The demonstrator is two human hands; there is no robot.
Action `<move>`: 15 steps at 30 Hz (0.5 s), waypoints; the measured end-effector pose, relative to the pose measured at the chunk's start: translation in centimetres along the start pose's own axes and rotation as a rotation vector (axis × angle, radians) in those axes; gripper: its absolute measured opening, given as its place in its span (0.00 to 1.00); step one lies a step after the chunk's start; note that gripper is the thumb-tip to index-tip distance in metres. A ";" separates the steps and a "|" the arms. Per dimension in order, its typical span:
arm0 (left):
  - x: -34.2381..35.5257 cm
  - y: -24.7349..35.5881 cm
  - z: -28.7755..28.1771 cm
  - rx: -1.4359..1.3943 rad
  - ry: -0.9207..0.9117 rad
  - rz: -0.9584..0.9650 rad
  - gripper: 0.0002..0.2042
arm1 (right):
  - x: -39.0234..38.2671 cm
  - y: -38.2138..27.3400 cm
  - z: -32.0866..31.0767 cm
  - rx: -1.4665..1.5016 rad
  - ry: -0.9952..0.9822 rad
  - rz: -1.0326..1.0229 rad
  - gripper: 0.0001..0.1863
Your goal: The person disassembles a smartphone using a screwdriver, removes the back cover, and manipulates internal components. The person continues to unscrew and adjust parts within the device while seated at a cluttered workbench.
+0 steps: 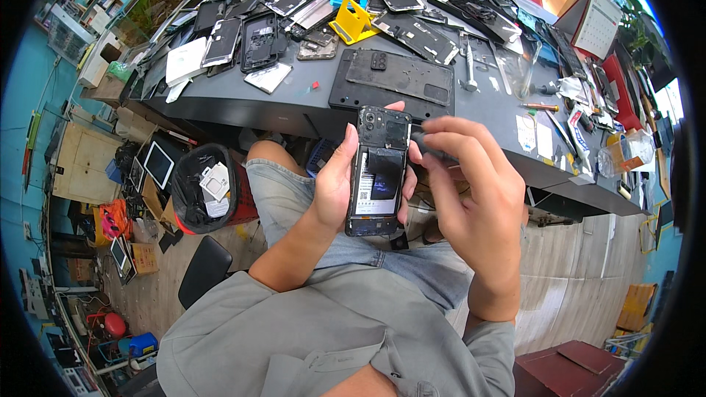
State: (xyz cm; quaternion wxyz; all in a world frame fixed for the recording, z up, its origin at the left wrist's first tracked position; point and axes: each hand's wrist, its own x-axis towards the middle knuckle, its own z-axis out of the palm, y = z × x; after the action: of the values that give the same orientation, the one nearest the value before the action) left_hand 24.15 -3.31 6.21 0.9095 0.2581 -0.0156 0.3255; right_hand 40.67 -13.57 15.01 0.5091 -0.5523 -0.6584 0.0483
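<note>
- The left hand (334,184) grips an opened phone (379,173) upright above the lap, in front of the desk (294,106).
- The right hand (471,191), just right of the phone, pinches a dark tool (434,148) pointing left at its upper edge.

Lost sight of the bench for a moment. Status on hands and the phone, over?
Left hand grips opened phone, back up. Right hand pinches dark tool at its upper right edge. Nothing between them.
</note>
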 end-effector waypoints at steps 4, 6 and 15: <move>-0.2 0.1 0.5 0.129 0.011 -0.012 0.37 | 0.1 0.7 0.7 -0.065 0.037 -0.094 0.12; -0.4 -0.1 0.8 0.219 0.060 -0.019 0.37 | -0.1 2.0 1.9 -0.139 0.023 -0.149 0.13; -0.8 -0.3 1.2 0.311 0.108 -0.033 0.34 | -0.2 3.5 3.1 -0.223 -0.045 -0.269 0.13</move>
State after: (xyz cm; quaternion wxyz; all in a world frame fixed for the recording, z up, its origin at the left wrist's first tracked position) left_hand 23.82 -4.53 6.93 0.8633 0.3780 0.0882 0.3225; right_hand 40.72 -10.85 11.21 0.4318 -0.5111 -0.7388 -0.0810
